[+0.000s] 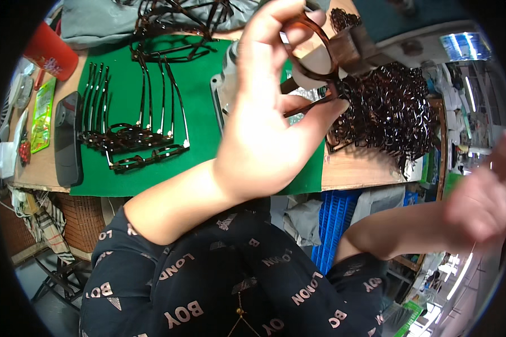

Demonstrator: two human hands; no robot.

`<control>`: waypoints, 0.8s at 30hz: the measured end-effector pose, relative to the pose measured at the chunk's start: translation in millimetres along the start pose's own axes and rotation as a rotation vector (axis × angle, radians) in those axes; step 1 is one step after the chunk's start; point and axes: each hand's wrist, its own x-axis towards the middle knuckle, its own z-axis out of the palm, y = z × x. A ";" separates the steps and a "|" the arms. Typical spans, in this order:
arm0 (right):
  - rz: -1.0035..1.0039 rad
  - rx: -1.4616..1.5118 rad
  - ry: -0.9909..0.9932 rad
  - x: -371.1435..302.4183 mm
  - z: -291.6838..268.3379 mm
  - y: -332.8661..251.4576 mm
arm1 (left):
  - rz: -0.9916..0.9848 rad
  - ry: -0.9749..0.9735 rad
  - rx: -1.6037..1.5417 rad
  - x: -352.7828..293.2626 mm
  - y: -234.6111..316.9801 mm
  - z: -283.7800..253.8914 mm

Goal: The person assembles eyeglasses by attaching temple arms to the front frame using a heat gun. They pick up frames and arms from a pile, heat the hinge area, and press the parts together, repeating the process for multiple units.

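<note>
One brown glasses frame [312, 53] is pinched in the left hand [264, 123], raised above the green mat [199, 112] near the pile of frames [388, 106]. The right hand [480, 205] is blurred at far right, so I cannot tell its grip. I think a light hold at the rim would be best.

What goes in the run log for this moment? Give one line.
left hand: holds brown eyeglass frame | right hand: off right, blurred | green mat: row of frames

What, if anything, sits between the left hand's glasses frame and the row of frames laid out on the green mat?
Nothing visible. The left hand holds the brown glasses frame up above the green mat. The row of frames lies to its left, with only bare mat between. The right hand is off to the far right, blurred.
</note>
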 end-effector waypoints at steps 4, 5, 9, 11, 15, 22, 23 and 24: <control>0.839 -0.164 -0.628 -152.5 8.2 24.2 | -0.149 0.034 -0.149 -15.1 40.1 -20.8; 0.938 -0.111 -0.556 -193.1 14.7 25.5 | -0.185 0.048 -0.102 -23.9 43.0 -32.1; 1.012 -0.118 -0.451 -234.3 27.9 30.5 | -0.266 0.062 0.046 -40.4 54.8 -51.6; 0.896 -0.245 -0.542 -229.5 37.1 33.6 | -0.337 0.094 -0.019 -38.7 57.7 -45.7; 0.790 -0.286 -0.687 -222.6 33.8 37.2 | -0.393 0.101 -0.318 -38.7 53.3 -37.1; 0.714 -0.184 -0.706 -229.3 16.3 33.9 | -0.404 -0.306 -0.657 -42.9 42.8 -48.8; 0.706 -0.162 -0.672 -231.1 16.2 34.4 | -0.451 -0.403 -0.681 -40.2 43.8 -56.2; 0.749 -0.137 -0.653 -231.1 15.9 33.9 | -0.498 -0.498 -0.697 -38.1 45.5 -63.5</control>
